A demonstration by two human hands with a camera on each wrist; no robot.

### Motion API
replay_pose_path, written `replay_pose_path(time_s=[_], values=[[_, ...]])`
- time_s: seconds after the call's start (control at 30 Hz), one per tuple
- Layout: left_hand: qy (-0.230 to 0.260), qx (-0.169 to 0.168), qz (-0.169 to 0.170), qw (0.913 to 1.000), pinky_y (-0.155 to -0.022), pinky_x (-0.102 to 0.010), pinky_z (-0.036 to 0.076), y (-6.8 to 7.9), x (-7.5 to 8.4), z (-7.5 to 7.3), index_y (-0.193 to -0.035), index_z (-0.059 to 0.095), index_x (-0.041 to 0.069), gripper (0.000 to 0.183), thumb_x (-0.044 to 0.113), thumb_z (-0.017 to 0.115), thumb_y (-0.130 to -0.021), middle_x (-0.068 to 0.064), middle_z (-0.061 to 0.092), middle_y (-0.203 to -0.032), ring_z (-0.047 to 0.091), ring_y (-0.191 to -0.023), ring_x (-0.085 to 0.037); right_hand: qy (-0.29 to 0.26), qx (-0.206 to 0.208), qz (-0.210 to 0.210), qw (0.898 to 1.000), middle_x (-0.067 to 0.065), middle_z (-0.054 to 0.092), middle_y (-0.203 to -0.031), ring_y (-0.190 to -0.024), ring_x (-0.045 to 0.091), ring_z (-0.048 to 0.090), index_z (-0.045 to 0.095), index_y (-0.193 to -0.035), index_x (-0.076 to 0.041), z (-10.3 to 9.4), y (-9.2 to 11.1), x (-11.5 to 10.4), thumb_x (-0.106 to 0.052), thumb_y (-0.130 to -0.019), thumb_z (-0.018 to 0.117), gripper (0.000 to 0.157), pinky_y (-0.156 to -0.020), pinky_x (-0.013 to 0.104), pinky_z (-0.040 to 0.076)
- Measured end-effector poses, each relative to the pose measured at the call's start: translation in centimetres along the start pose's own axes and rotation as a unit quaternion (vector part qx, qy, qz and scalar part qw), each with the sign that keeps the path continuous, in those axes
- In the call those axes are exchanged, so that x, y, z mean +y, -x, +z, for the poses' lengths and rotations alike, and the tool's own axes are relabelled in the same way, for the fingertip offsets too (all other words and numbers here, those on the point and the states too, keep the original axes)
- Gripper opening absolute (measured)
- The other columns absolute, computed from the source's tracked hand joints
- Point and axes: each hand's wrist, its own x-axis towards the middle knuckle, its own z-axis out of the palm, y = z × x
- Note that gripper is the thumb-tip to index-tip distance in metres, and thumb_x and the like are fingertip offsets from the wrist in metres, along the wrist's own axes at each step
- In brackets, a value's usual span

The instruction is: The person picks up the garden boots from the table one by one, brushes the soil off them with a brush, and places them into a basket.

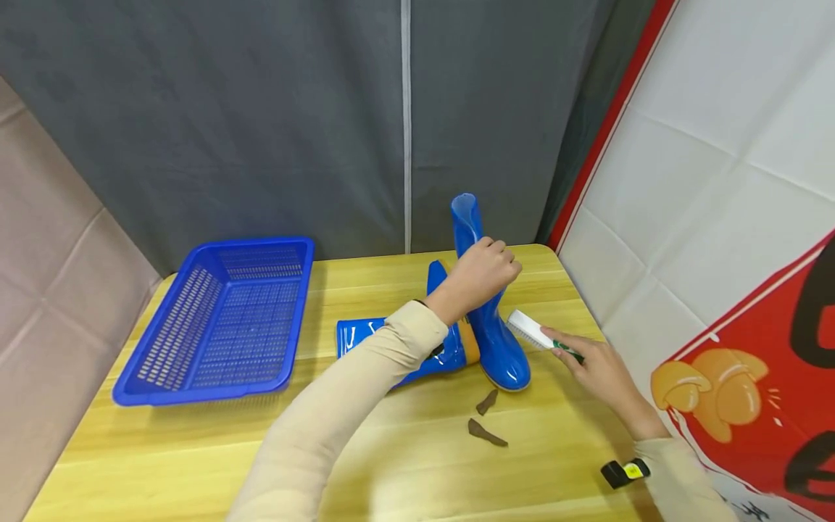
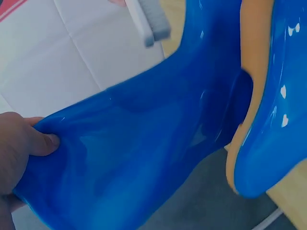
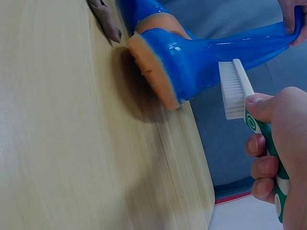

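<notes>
Fingers of the left hand (image 1: 481, 274) grasped the shaft of a blue boot (image 1: 501, 351) near its top rim; thumb pressed flat to the outer wall in the left wrist view, other fingers partly hidden behind it. The held boot served as reference for all positions below. It stood over the table (image 1: 398, 471) with its toe toward the person, shaft leaning slightly; a shadow lay beneath the tan sole, and full contact with the tabletop could not be confirmed.

Right hand (image 1: 596, 370), to the right of the held boot: fingers curled around the green-and-white handle of a brush (image 1: 530, 328), thumb along the handle near the head. White bristles faced the held boot from just beside it; the left wrist view showed a gap between them.

Second blue boot (image 1: 454, 357): on its side, immediately left of the held boot, tan sole turned toward it. Two brown pieces (image 1: 485, 433) lay on the near side of the held boot's toe, apart from each other. Blue basket (image 1: 303, 312): well to the left of the held boot. Grey curtain (image 1: 293, 130) hung behind the held boot; a red-and-white banner (image 1: 704, 145) stood to its right.
</notes>
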Motion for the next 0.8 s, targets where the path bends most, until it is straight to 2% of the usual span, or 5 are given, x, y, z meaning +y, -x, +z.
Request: replay_pose_path(time_s=[0.2,0.4,0.63,0.8], values=[[-0.035,-0.021,0.019,0.9990,-0.095,-0.028,0.047,-1.6,-1.9,-0.4,-0.110,0.069,0.027,0.021,0.024,0.057,-0.093,0.009,0.072,-0.108,0.064,-0.101,-0.011,-0.010,0.000,0.009,1.000,0.003,0.068,-0.119,-0.044,0.001,0.025,0.055,-0.131,-0.035,0.1,-0.1,0.0,-0.029,-0.093,0.059,0.039,-0.046,0.019,0.028],[-0.058,-0.007,0.034,0.9977,-0.103,-0.034,0.041,-2.6,-3.2,-0.3,-0.107,0.070,0.028,0.021,0.020,0.056,-0.094,0.008,0.072,-0.108,0.064,-0.103,-0.013,-0.015,0.003,0.012,1.000,0.004,0.069,-0.116,-0.042,0.000,0.023,0.055,-0.131,-0.034,0.0,-0.2,0.3,-0.030,-0.093,0.059,0.039,-0.044,0.019,0.027],[-0.032,-0.048,0.044,0.9974,-0.113,-0.039,0.034,-3.7,-2.7,0.3,-0.112,0.069,0.027,0.023,0.025,0.058,-0.092,0.007,0.070,-0.115,0.057,-0.115,-0.015,-0.003,-0.016,0.020,1.000,0.003,0.070,-0.107,-0.044,0.001,0.024,0.055,-0.130,-0.036,0.4,-0.2,0.7,-0.031,-0.092,0.060,0.039,-0.043,0.019,0.027],[-0.029,-0.028,0.046,0.9981,-0.121,-0.046,0.019,-3.7,-2.0,1.1,-0.116,0.067,0.024,0.025,0.028,0.053,-0.096,0.003,0.059,-0.133,0.042,-0.132,-0.020,-0.008,-0.020,0.017,1.000,0.006,0.070,-0.108,-0.044,0.000,0.024,0.057,-0.129,-0.034,0.6,-0.1,0.8,-0.029,-0.092,0.060,0.038,-0.044,0.019,0.027]])
